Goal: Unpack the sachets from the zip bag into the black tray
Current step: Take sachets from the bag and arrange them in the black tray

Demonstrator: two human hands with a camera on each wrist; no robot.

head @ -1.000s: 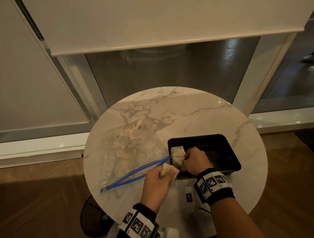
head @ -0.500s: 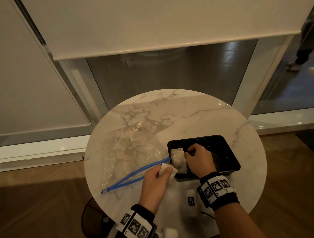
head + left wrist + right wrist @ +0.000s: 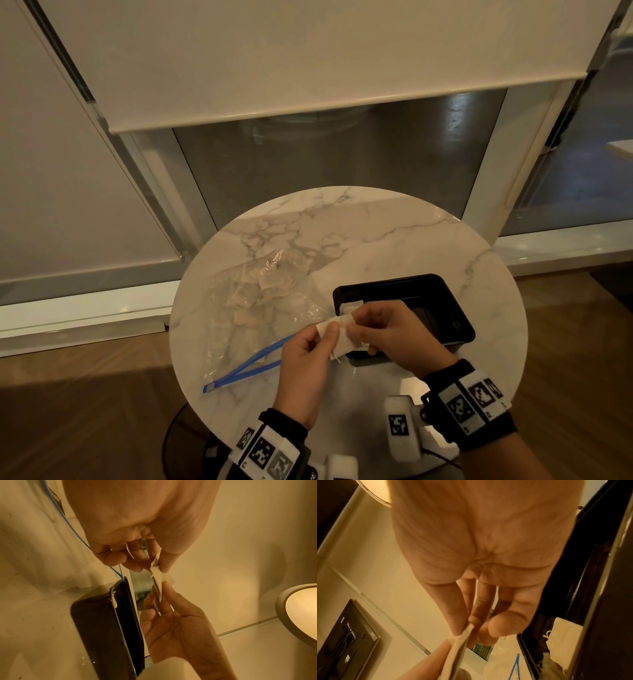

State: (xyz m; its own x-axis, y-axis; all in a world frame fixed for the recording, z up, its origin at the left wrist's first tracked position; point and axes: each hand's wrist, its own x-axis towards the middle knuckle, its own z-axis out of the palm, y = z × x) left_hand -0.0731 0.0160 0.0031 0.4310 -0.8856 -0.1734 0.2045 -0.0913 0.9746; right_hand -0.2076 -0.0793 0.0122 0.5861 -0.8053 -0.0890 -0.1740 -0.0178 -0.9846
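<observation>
We hold one small white paper sachet point(image 3: 337, 337) between both hands: left hand point(image 3: 306, 356) pinches its left end, right hand point(image 3: 390, 337) its right, above the near-left corner of the black rectangular plastic tray point(image 3: 442, 301) on the round marble tabletop point(image 3: 394, 240). Clear blue-zipped bag point(image 3: 260, 308) lies left of the tray.

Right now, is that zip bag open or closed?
Open: the zip bag's two blue zip strips spread apart in a V.

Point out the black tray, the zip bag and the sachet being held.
black tray point(image 3: 442, 291), head view, on its far right rim.
zip bag point(image 3: 246, 368), head view, on its blue zip strip.
sachet point(image 3: 337, 320), head view, on its upper edge between both hands.
</observation>
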